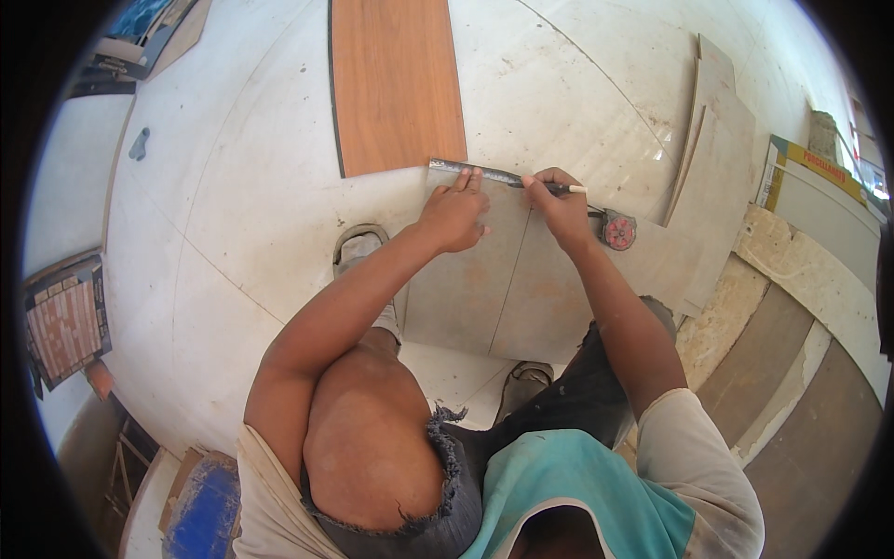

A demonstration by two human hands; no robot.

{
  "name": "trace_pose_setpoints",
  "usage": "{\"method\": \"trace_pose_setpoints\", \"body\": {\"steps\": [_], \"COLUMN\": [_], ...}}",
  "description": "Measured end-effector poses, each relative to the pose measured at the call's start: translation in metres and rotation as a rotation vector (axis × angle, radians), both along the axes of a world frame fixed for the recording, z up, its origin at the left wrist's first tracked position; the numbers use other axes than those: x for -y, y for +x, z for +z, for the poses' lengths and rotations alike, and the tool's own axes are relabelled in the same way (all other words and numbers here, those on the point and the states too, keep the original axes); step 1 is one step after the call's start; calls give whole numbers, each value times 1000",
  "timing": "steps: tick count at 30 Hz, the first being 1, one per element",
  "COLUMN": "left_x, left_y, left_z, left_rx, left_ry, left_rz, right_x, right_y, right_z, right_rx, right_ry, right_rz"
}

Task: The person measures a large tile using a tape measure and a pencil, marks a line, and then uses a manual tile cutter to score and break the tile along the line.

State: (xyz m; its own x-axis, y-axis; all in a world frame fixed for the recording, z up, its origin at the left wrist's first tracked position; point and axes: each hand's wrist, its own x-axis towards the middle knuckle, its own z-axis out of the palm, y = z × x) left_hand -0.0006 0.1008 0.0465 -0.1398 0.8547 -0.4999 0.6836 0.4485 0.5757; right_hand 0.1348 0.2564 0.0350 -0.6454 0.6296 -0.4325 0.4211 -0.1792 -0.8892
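A grey tile (456,298) lies on the floor between my feet, with a dark straight line running across it toward me. Along its far edge stretches a measuring tape blade (503,174). My left hand (453,216) presses the blade down with outstretched fingertips, the other fingers loosely bent. In my right hand (562,207), a dark pen with a pale end (575,189) is pinched between thumb and fingers, its point hidden near the blade. Just right of that hand sits the tape measure case (617,230), round, with a red centre.
A wood-look plank (399,88) lies beyond the tile. Cut grey pieces (712,130) are stacked at the right, near a yellow-edged carton (815,182) and more boards (792,345). A patterned box (67,321) stands at the left. My shoes (361,244) flank the tile's near side.
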Motion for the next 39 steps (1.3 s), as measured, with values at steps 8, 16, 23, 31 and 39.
{"method": "trace_pose_setpoints", "body": {"steps": [8, 16, 23, 31, 39], "left_x": [1, 1, 3, 1, 4], "left_y": [-2, -2, -1, -2, -2], "left_z": [-1, -1, -3, -2, -2], "left_rx": [23, 19, 6, 6, 20], "left_ry": [-10, -16, 2, -10, 18], "left_rz": [-4, -12, -19, -26, -11], "right_x": [2, 4, 6, 7, 9], "right_y": [-3, -3, -3, -3, -3], "right_z": [3, 1, 1, 3, 4], "right_rx": [-3, 13, 52, 73, 29], "right_ry": [18, 89, 122, 144, 153], "right_rz": [-1, 47, 69, 85, 96]}}
